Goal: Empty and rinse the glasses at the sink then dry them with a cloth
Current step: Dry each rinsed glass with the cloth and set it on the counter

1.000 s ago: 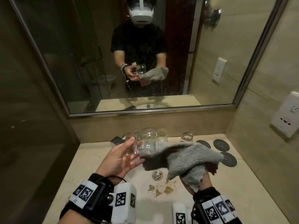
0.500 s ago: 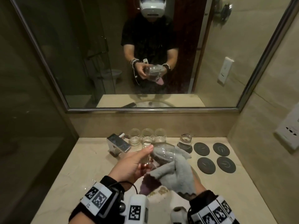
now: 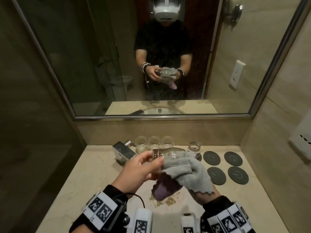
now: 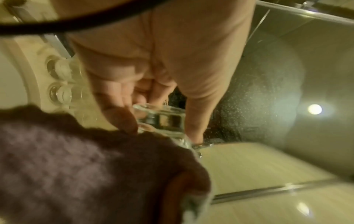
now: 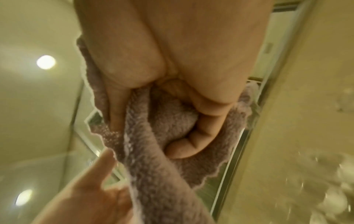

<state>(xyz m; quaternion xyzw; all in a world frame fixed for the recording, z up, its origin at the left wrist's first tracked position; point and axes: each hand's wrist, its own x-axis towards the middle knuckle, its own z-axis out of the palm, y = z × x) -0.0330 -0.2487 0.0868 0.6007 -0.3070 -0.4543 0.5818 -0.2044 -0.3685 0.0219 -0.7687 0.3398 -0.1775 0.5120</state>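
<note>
From the head view I judge I'm in the drying step, my left hand [image 3: 139,169] gripping the tumbler's [image 3: 171,156] thick base above the sink [image 3: 183,211] while my right hand [image 3: 204,195] grips the grey cloth [image 3: 193,172] wrapped round its mouth; the left wrist view shows fingers [image 4: 122,118] clamping that base, the right wrist view fingers [image 5: 193,141] bunched in cloth, so next I'd twist, then park it by the three glasses [image 3: 154,143].
</note>
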